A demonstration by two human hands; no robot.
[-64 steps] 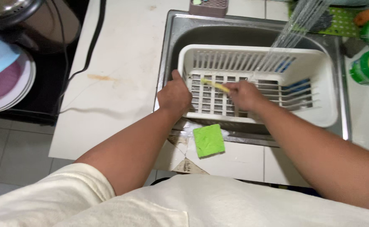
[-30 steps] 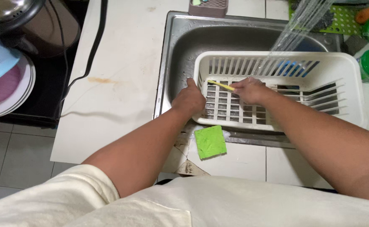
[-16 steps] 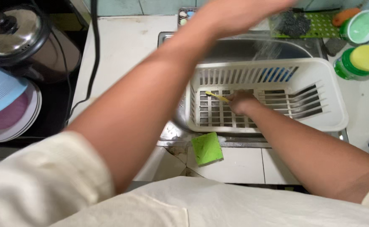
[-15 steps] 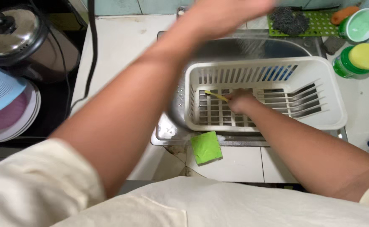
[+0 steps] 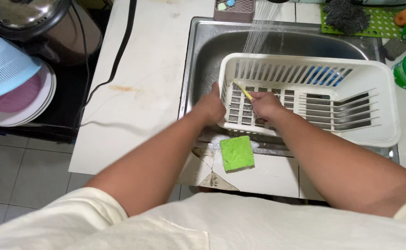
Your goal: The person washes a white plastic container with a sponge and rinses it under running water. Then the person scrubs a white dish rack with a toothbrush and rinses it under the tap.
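Over the sink [image 5: 198,51], left hand [image 5: 210,107] grips the white rack [image 5: 383,106]; right hand [image 5: 266,104] pinches a yellow brush [image 5: 242,90].

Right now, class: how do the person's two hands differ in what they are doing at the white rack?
The left hand grips the white rack by its outer end wall; the right hand is inside it. The left hand carries no tool; the right hand pinches a thin yellow brush. Both are bare.

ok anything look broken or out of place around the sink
Yes. The counter tile at the sink's front edge, just left of the green sponge, is cracked into pieces with dark gaps. There is also a brownish stain on the white counter left of the sink. The white dish rack looks whole.
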